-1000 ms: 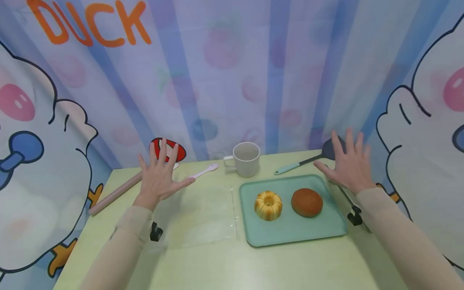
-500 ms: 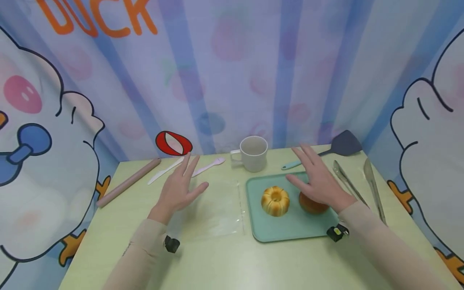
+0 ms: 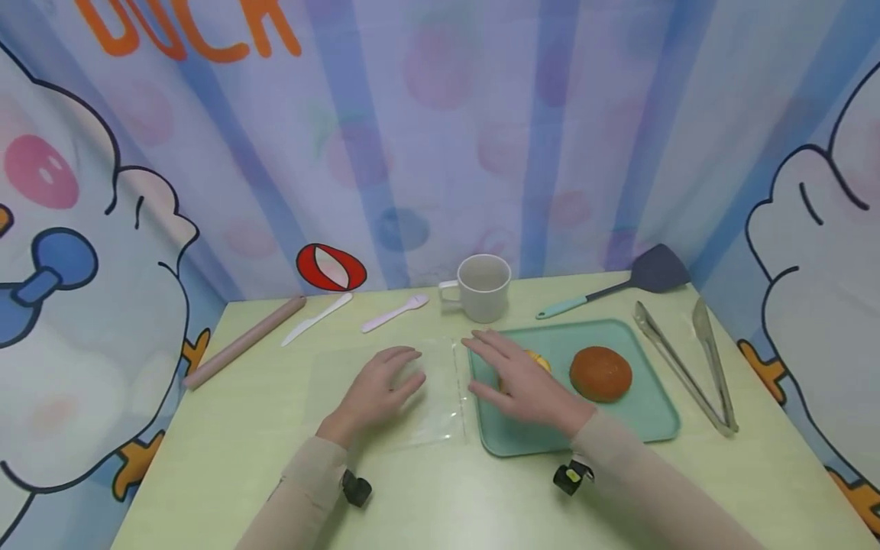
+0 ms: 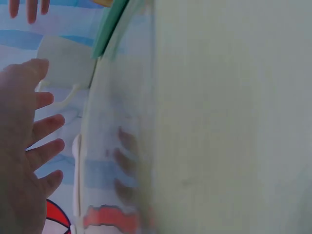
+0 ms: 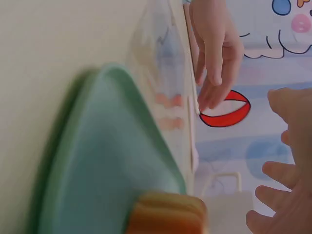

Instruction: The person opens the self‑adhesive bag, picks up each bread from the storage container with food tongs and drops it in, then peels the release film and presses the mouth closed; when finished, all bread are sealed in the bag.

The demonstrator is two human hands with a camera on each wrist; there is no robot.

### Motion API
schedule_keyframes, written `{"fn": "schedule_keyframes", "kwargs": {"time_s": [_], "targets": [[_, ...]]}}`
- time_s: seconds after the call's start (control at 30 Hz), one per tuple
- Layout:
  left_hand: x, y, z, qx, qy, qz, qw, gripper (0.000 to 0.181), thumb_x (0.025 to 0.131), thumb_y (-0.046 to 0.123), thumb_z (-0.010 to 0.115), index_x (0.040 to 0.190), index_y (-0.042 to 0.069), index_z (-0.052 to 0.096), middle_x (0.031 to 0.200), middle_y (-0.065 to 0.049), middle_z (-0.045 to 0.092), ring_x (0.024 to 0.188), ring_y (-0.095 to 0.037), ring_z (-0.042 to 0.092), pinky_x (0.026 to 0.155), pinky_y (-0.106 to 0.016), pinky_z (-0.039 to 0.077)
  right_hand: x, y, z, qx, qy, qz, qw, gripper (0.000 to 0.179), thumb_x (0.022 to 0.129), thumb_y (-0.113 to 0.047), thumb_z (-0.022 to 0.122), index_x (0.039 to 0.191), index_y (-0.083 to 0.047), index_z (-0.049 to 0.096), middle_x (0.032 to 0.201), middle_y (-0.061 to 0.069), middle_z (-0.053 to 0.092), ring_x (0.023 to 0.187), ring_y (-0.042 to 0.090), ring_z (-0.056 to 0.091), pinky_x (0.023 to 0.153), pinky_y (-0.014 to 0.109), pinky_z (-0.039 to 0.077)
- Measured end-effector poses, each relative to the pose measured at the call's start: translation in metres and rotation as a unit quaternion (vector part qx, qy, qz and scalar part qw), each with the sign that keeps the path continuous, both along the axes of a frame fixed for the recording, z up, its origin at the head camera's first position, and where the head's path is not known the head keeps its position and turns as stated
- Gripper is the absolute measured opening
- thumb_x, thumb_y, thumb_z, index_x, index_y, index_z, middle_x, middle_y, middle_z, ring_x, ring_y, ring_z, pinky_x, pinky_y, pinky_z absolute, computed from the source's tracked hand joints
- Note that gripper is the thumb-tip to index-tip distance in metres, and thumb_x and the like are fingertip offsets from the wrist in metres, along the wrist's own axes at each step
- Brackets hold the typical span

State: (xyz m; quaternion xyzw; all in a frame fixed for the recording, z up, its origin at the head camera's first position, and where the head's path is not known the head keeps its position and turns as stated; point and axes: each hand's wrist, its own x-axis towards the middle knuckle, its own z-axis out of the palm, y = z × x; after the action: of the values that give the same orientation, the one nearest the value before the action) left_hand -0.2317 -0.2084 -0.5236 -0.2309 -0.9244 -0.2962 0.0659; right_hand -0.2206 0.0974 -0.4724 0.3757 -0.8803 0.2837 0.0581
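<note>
My left hand [image 3: 376, 391] hovers over a flat, clear plastic sheet or bag [image 3: 440, 416], its fingers relaxed and holding nothing. Over the left part of a green tray [image 3: 571, 439] reaches my right hand [image 3: 528, 386], fingers loosely extended. Beneath it, a yellow fluted cake [image 3: 538, 359] is mostly hidden in the head view; its golden side [image 5: 168, 214] shows in the right wrist view, apart from the fingers. A round brown bun [image 3: 601, 373] sits on the tray to the right of that hand. In the left wrist view the left fingers [image 4: 46, 127] are spread in the air.
A white mug [image 3: 484, 289] stands behind the tray. Along the back left lie a rolling pin [image 3: 244, 344], a white plastic knife [image 3: 318, 319] and a pale lilac spoon [image 3: 395, 313]. To the right are a turner [image 3: 656, 271] and metal tongs [image 3: 718, 367]. A printed curtain [image 3: 467, 153] hangs behind.
Both hands have come down and inward, the left over the clear plastic, the right leftward from beside the turner, across the bun, to above the fluted cake. The tongs are uncovered.
</note>
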Motion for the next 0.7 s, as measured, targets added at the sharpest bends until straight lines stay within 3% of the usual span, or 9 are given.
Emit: {"fn": "schedule_keyframes", "kwargs": {"time_s": [0.13, 0.27, 0.47, 0.6, 0.7], "targets": [[-0.001, 0.003, -0.013, -0.011, 0.007, -0.008, 0.9999, 0.046, 0.103, 0.037, 0.066, 0.14, 0.01, 0.066, 0.145, -0.01, 0.063, 0.139, -0.031, 0.055, 0.117, -0.051, 0.043, 0.001, -0.014, -0.012, 0.013, -0.021, 0.006, 0.9997, 0.06, 0.104, -0.037, 0.066, 0.155, -0.01, 0.051, 0.162, 0.016, 0.045, 0.154, 0.04, 0.035, 0.122, 0.058, 0.035], [-0.001, 0.006, -0.019, -0.044, 0.016, -0.021, 0.9987, 0.046, 0.101, 0.035, 0.069, 0.14, 0.01, 0.067, 0.143, -0.012, 0.064, 0.137, -0.034, 0.055, 0.116, -0.053, 0.043, 0.0, -0.024, -0.024, 0.042, -0.025, 0.014, 0.9987, 0.054, 0.104, -0.034, 0.066, 0.15, -0.006, 0.056, 0.159, 0.017, 0.049, 0.153, 0.043, 0.035, 0.123, 0.058, 0.033], [0.0, 0.01, -0.02, -0.1, 0.032, -0.037, 0.9938, 0.041, 0.099, 0.034, 0.072, 0.135, 0.014, 0.072, 0.144, -0.013, 0.064, 0.135, -0.037, 0.056, 0.113, -0.056, 0.045, -0.006, -0.036, -0.037, 0.113, 0.024, 0.039, 0.9925, 0.044, 0.103, -0.029, 0.067, 0.137, -0.002, 0.065, 0.148, 0.019, 0.06, 0.146, 0.043, 0.047, 0.121, 0.061, 0.035], [0.002, 0.013, -0.02, -0.103, 0.032, -0.048, 0.993, 0.039, 0.098, 0.034, 0.074, 0.133, 0.016, 0.073, 0.145, -0.013, 0.063, 0.134, -0.038, 0.056, 0.11, -0.058, 0.047, -0.011, -0.042, -0.042, 0.158, 0.043, 0.035, 0.9858, 0.038, 0.101, -0.028, 0.069, 0.13, -0.004, 0.069, 0.144, 0.017, 0.064, 0.142, 0.041, 0.052, 0.12, 0.06, 0.037], [0.003, 0.016, -0.021, -0.102, 0.026, -0.051, 0.9932, 0.039, 0.099, 0.035, 0.073, 0.134, 0.017, 0.073, 0.146, -0.012, 0.062, 0.135, -0.038, 0.055, 0.11, -0.058, 0.047, -0.013, -0.045, -0.043, 0.177, 0.054, 0.032, 0.9822, 0.025, 0.099, -0.025, 0.072, 0.116, -0.007, 0.074, 0.136, 0.015, 0.068, 0.136, 0.037, 0.058, 0.118, 0.061, 0.039]]}}
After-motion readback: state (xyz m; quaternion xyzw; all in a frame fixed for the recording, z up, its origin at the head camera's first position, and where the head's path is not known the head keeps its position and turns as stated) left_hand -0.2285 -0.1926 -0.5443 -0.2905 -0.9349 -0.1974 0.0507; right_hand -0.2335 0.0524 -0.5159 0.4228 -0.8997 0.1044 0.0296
